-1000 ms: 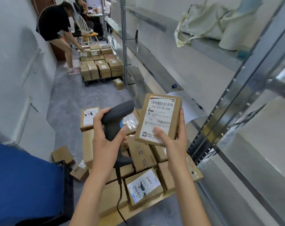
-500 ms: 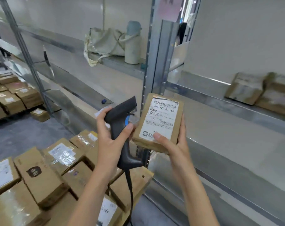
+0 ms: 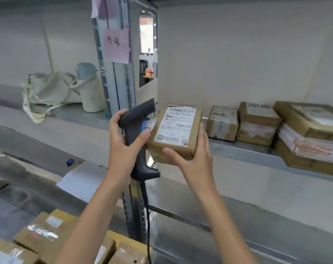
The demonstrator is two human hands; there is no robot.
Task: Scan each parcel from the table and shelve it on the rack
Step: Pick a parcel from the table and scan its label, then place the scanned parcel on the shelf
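My right hand point(image 3: 193, 159) grips a small brown cardboard parcel point(image 3: 175, 130) from below, its white barcode label facing me. My left hand point(image 3: 123, 147) is curled round the handle of a dark corded barcode scanner point(image 3: 137, 134), held just left of the parcel and touching its edge. Both sit in front of the metal rack's upright post point(image 3: 121, 77), level with the middle shelf point(image 3: 243, 149). Several parcels point(image 3: 260, 124) stand on that shelf to the right. More parcels point(image 3: 45, 233) lie in a pile at the bottom left.
A cream cloth bag point(image 3: 51, 90) and a pale flask point(image 3: 89, 86) sit on the shelf to the left. A pink paper note point(image 3: 116, 44) hangs on the post. A white sheet point(image 3: 81, 180) lies on the lower shelf. The scanner's cable point(image 3: 147, 216) hangs down.
The view has swung right and up from the floor pile to the rack shelves. Both hands have lifted the scanner and parcel to the middle shelf's height, with the same grips.
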